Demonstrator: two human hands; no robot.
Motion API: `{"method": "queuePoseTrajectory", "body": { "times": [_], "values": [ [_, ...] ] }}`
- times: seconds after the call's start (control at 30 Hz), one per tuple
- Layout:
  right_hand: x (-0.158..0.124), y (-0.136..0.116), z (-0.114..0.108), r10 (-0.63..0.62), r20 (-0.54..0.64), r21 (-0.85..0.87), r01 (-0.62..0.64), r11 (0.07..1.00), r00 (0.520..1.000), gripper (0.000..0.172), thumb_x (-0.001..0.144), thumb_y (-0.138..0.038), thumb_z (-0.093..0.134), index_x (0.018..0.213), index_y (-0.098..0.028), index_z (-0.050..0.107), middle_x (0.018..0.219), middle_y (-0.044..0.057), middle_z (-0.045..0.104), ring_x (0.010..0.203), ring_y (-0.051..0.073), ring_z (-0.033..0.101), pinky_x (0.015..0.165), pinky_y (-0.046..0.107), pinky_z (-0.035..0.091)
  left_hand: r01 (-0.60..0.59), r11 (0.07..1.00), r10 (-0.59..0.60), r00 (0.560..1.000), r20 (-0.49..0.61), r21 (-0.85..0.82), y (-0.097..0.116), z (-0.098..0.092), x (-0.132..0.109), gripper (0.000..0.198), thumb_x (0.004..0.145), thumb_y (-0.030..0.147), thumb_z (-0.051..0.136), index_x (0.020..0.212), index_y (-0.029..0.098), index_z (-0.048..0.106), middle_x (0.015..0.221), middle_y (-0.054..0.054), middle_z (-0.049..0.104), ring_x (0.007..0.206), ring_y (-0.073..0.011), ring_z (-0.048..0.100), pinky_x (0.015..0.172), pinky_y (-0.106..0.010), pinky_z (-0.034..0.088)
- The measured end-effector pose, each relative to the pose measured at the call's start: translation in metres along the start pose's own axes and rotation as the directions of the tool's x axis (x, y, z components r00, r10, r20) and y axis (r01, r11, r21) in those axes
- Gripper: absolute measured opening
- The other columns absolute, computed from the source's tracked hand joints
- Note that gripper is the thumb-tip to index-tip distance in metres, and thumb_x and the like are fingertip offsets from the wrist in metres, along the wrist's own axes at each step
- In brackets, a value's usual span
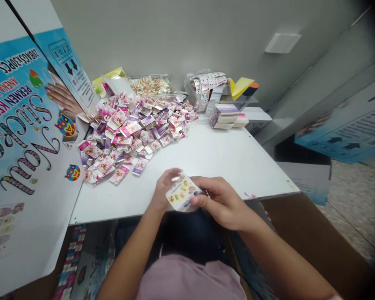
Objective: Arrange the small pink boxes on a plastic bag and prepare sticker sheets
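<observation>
Over the table's front edge, a small white sticker card (181,195) with yellow pictures and a hand picture is tilted between my hands. My right hand (226,204) pinches its right side, thumb on the front face. At the card's left edge is my left hand (163,191), its fingers curled and partly hidden behind the card. Beyond my hands, a big heap of small pink and purple cardboard boxes (134,129) covers the table's left and back part; many have open flaps.
Along the wall stand a clear tray of colourful candies (150,85) and a clear bin (203,102) with printed sticker strips. Stacked flat boxes (225,116) sit before the bin. A tall blue-white carton (46,166) borders the white table (218,154) on the left; a brown carton (303,233) is at right.
</observation>
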State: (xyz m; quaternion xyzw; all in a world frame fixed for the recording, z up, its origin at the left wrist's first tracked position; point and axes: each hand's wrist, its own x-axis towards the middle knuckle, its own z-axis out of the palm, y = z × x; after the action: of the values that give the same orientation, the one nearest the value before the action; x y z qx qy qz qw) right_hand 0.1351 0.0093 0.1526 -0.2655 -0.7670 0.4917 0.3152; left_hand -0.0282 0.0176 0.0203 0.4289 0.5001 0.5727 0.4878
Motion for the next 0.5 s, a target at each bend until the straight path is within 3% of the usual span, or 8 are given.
{"method": "queuePoseTrajectory", "body": {
  "times": [0.07, 0.13, 0.17, 0.23, 0.3, 0.37, 0.43, 0.5],
  "values": [
    [-0.001, 0.002, -0.005, 0.027, -0.068, -0.181, -0.039, 0.983, 0.997, 0.027, 0.094, -0.037, 0.053, 0.076, -0.017, 0.055, 0.067, 0.0, 0.053, 0.059, 0.012, 0.044, 0.055, 0.023, 0.036, -0.125, 0.991, 0.134, 0.968, -0.211, 0.052, 0.004, -0.003, 0.0, 0.041, 0.083, 0.048, 0.063, 0.11, 0.018, 0.06, 0.111, -0.011, 0.065, 0.103, -0.0259, 0.064, 0.09, -0.04, 0.051],
    [-0.003, 0.013, -0.004, 0.062, -0.186, -0.309, -0.118, 0.944, 0.981, 0.028, 0.094, -0.034, 0.052, 0.07, -0.019, 0.048, 0.061, -0.003, 0.047, 0.055, 0.011, 0.04, 0.052, 0.023, 0.031, -0.226, 0.964, 0.263, 0.872, -0.413, 0.138, 0.007, -0.007, -0.011, 0.034, 0.09, 0.044, 0.054, 0.115, 0.021, 0.055, 0.126, -0.012, 0.057, 0.123, -0.0261, 0.051, 0.108, -0.045, 0.037],
    [-0.003, 0.022, -0.002, 0.07, -0.246, -0.359, -0.158, 0.92, 0.967, 0.029, 0.094, -0.032, 0.051, 0.068, -0.02, 0.044, 0.059, -0.003, 0.045, 0.053, 0.011, 0.039, 0.051, 0.023, 0.029, -0.27, 0.943, 0.33, 0.824, -0.461, 0.193, 0.007, -0.007, -0.02, 0.031, 0.092, 0.042, 0.05, 0.116, 0.022, 0.053, 0.129, -0.012, 0.054, 0.128, -0.026, 0.047, 0.112, -0.047, 0.032],
    [-0.003, 0.04, 0.006, 0.055, -0.324, -0.464, -0.21, 0.861, 0.944, 0.029, 0.093, -0.029, 0.048, 0.066, -0.021, 0.038, 0.057, -0.003, 0.044, 0.052, 0.012, 0.039, 0.051, 0.024, 0.028, -0.361, 0.864, 0.484, 0.786, -0.385, 0.35, 0.007, -0.003, -0.039, 0.03, 0.088, 0.036, 0.059, 0.114, 0.023, 0.055, 0.127, -0.013, 0.056, 0.127, -0.0277, 0.049, 0.112, -0.048, 0.032],
    [-0.001, 0.057, 0.017, 0.022, -0.335, -0.564, -0.219, 0.796, 0.942, 0.026, 0.092, -0.024, 0.045, 0.068, -0.022, 0.038, 0.061, -0.001, 0.048, 0.056, 0.015, 0.044, 0.055, 0.025, 0.03, -0.458, 0.666, 0.62, 0.779, -0.095, 0.588, 0.006, 0.003, -0.054, 0.05, 0.083, 0.031, 0.067, 0.129, 0.022, 0.05, 0.133, -0.017, 0.055, 0.128, -0.0319, 0.05, 0.108, -0.05, 0.035],
    [0.001, 0.066, 0.028, 0.009, -0.291, -0.64, -0.202, 0.741, 0.957, 0.022, 0.091, -0.019, 0.044, 0.07, -0.022, 0.041, 0.066, 0.003, 0.053, 0.062, 0.018, 0.048, 0.058, 0.027, 0.032, -0.492, 0.499, 0.622, 0.777, 0.101, 0.713, 0.003, 0.009, -0.061, 0.074, 0.082, 0.03, 0.068, 0.147, 0.021, 0.032, 0.144, -0.021, 0.047, 0.133, -0.0352, 0.047, 0.107, -0.053, 0.035],
    [0.003, 0.07, 0.039, 0.008, -0.228, -0.697, -0.169, 0.697, 0.974, 0.02, 0.09, -0.015, 0.045, 0.071, -0.021, 0.045, 0.069, 0.005, 0.056, 0.065, 0.019, 0.05, 0.06, 0.028, 0.032, -0.457, 0.485, 0.603, 0.793, 0.093, 0.746, -0.002, 0.011, -0.062, 0.081, 0.085, 0.03, 0.064, 0.153, 0.021, 0.02, 0.147, -0.022, 0.045, 0.134, -0.0346, 0.047, 0.107, -0.054, 0.035],
    [0.004, 0.071, 0.05, 0.004, -0.155, -0.751, -0.12, 0.649, 0.988, 0.019, 0.089, -0.011, 0.046, 0.072, -0.02, 0.049, 0.069, 0.006, 0.058, 0.065, 0.02, 0.05, 0.061, 0.029, 0.032, -0.406, 0.541, 0.583, 0.812, 0.02, 0.736, -0.007, 0.008, -0.062, 0.072, 0.088, 0.027, 0.059, 0.152, 0.023, 0.024, 0.143, -0.019, 0.051, 0.129, -0.0313, 0.051, 0.106, -0.051, 0.038]
  ]
}}
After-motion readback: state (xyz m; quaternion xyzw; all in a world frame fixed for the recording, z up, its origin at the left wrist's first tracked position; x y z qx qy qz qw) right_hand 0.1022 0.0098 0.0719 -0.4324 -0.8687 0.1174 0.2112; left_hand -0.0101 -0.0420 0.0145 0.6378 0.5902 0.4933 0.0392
